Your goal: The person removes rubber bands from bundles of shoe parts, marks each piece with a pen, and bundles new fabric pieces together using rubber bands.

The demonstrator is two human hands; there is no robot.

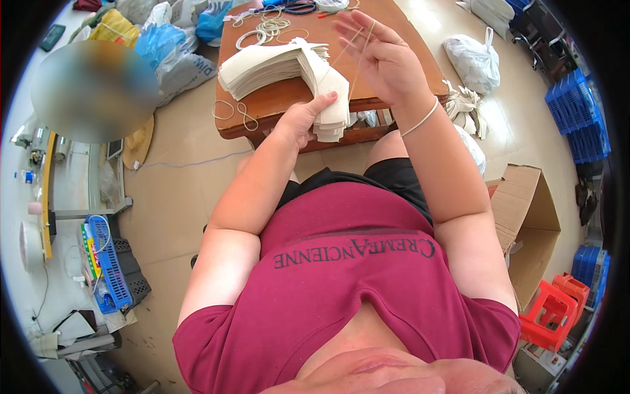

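My left hand is closed on the near right end of a thick stack of cream cut pieces, its thumb lying on top. The stack bends in an arch across the table's near side; whether the pieces are cloth or paper I cannot tell. A thin rubber band runs taut from the stack up to my right hand, hooked over its raised fingers. Those fingers are partly blurred. A pale band circles my right wrist. Loose rubber bands lie on the table's near left corner.
The brown wooden table carries more bands and a white ring toward its far side. Filled bags crowd the far left. At right are a white bag, an open carton and red stools.
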